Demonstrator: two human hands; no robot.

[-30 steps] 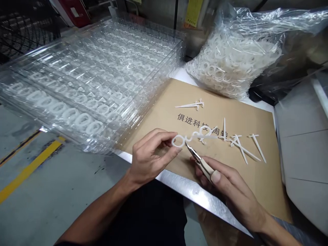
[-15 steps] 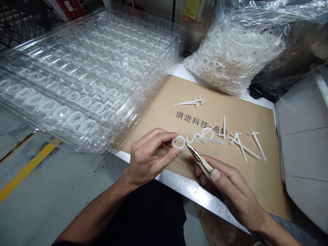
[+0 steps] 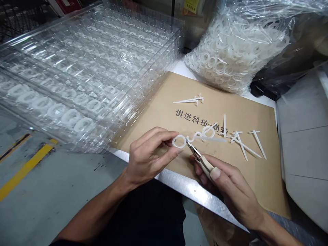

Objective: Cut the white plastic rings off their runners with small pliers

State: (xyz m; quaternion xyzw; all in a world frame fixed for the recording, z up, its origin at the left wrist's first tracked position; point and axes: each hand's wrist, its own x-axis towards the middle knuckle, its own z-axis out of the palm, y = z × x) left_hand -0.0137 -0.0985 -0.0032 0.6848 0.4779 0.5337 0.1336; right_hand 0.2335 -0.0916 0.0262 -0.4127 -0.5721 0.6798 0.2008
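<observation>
Slightly rightward, a white stem [image 3: 216, 139] has shifted; left hand [image 3: 145, 155] pinches a thin, round white ring [image 3: 178, 135], right hand [image 3: 230, 186] clasps cutters [image 3: 205, 165].

On my feed the plastic ring [image 3: 183, 137] is white, the nippers' grips [image 3: 206, 166] cream. I see black Chinese characters [image 3: 195, 120] on brown cardboard [image 3: 225, 152].

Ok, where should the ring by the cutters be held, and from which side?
Probably a finger-and-thumb pinch on the left rim of the ring, coming from the left, as the left hand has it: it's a thin open loop, and the cutters point at its right side.
</observation>
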